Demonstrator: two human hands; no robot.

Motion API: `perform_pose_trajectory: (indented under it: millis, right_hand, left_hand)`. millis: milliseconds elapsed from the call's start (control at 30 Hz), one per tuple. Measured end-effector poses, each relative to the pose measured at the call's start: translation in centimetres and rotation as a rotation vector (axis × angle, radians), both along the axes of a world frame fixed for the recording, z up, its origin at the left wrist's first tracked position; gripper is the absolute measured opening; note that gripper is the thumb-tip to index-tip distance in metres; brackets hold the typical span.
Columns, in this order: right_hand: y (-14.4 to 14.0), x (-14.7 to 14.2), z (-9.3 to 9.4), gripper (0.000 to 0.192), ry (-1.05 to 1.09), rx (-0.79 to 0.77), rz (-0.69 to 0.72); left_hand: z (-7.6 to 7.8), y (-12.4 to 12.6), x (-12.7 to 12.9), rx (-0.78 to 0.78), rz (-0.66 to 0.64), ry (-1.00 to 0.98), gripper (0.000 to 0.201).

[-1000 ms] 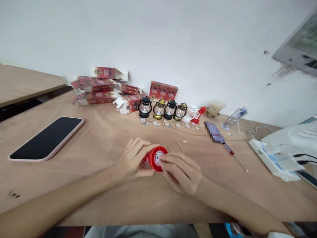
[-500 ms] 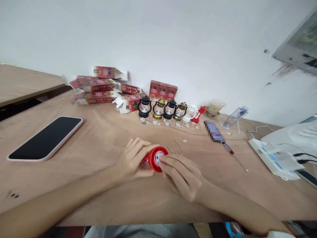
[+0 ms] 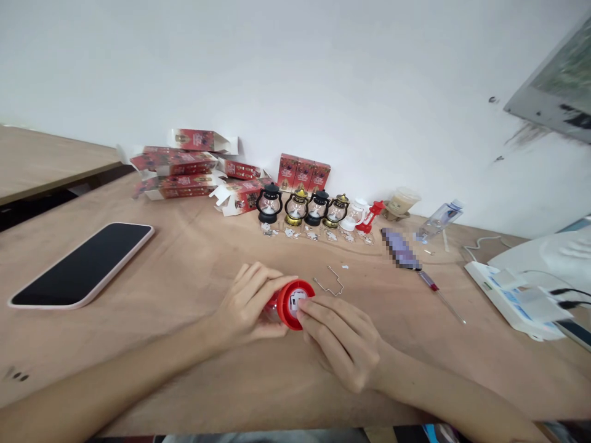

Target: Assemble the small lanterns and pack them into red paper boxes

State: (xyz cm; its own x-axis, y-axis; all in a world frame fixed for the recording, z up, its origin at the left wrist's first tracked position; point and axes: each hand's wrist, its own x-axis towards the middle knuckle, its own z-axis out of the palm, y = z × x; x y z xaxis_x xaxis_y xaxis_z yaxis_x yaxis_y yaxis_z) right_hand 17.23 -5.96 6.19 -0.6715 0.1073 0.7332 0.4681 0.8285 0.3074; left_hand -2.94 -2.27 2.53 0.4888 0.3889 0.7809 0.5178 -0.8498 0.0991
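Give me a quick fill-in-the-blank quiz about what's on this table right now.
1. The left hand grips a small lantern whose base is coloured ____.
2. The right hand presses its fingertips on the lantern's ____.
3. The phone lies with its screen facing ____.
4. The screwdriver lies to the ____ of the hands.

Missing words: red; base; up; right

We note both hands, left hand (image 3: 247, 304) and right hand (image 3: 344, 338), with the red lantern (image 3: 292, 303), sit lower in view.
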Motion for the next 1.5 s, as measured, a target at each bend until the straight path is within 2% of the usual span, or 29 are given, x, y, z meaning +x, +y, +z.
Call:
perform_pose_trajectory:
  millis: [500, 1200, 1500]
  right_hand:
    - [0.1, -0.1, 0.5, 0.012, 0.018, -0.067, 0.009]
    - [0.2, 0.0, 0.4, 0.012, -0.002, -0.056, 0.002]
    - [0.0, 0.0, 1.3, 0.013, -0.035, -0.091, 0.003]
  left_hand:
    - [-0.2, 0.0, 0.0, 0.016, -0.012, -0.023, 0.046]
    - [-0.1, 0.1, -0.1, 0.010, -0.015, -0.034, 0.045]
    - [-0.3, 0.2, -0.1, 0.014, -0.038, -0.022, 0.046]
